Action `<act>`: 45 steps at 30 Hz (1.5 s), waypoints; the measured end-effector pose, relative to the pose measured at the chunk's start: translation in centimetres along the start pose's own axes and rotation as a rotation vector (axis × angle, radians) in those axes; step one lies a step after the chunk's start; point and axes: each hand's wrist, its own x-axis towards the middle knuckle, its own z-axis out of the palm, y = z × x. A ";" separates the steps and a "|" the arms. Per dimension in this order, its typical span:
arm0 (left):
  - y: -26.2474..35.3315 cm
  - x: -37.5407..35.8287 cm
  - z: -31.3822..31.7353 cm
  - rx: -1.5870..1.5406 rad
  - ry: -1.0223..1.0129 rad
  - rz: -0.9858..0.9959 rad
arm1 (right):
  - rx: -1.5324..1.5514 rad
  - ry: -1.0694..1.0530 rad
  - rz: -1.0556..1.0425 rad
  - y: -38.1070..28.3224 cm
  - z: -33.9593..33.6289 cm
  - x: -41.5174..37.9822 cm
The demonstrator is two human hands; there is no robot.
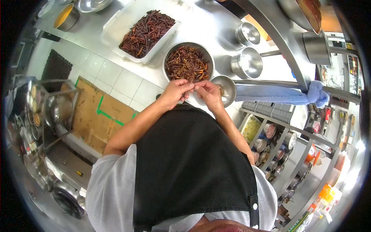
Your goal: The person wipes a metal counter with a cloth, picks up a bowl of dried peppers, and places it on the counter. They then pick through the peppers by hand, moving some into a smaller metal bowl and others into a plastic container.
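My left hand (174, 95) and my right hand (209, 94) meet at the fingertips, just over the near rim of a round metal bowl (211, 69). Both are closed in a pinch on what looks like a dried chili (191, 79), mostly hidden by the fingers. Dark red dried chilies (187, 62), many with thin pale stems, fill this bowl. Close to my right hand is a smaller metal bowl (229, 91) with light brown bits, perhaps stems or seeds. A clear plastic tub (116, 29) beyond the left hand contains more dried chilies (148, 33).
Stacked metal bowls (247, 63) stand to the right on the steel counter (208, 23). A blue cloth (270, 95) is tied along a rail. Shelves of food containers (270, 131) sit lower right. Cardboard (98, 114) lies on the tiled floor at left.
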 end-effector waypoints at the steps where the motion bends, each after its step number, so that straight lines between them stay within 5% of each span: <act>1: 0.0 -0.1 0.1 0.044 0.013 0.015 | -0.005 0.006 -0.006 0.4 0.1 0.0; 7: 0.1 -0.2 0.3 0.244 0.075 0.058 | 0.105 -0.069 0.166 0.8 -0.3 0.4; 10: 0.0 -0.5 0.0 0.220 0.013 0.090 | 0.695 -0.281 0.301 1.1 -1.0 0.2; 14: 0.8 -1.0 0.2 0.187 -0.018 0.087 | 0.628 -0.156 0.197 1.2 -2.5 -0.3; 17: 1.2 -1.5 -0.5 0.129 -0.085 0.081 | -0.408 0.179 -0.086 4.5 -7.7 0.9; 20: 1.2 -2.0 -2.0 0.090 -0.174 0.057 | -1.196 0.178 0.130 1.9 -9.3 0.9; 27: 1.8 -3.0 -3.0 0.098 -0.286 -0.033 | -1.250 0.154 -0.463 -1.8 -2.4 6.3; 30: 2.4 -2.6 -2.4 0.143 -0.287 -0.014 | -1.446 0.044 -0.346 -0.9 -1.4 8.9; 37: 3.0 -1.3 -2.0 0.123 -0.303 0.066 | -1.010 0.174 -0.533 -0.8 -2.7 8.5; 40: 3.4 -0.6 -1.2 -0.015 -0.294 0.037 | -0.738 0.067 -0.199 -1.4 -2.9 8.2; 45: 2.7 1.4 -2.0 -0.259 -0.144 0.024 | -0.350 0.061 -0.064 -1.7 -2.1 6.5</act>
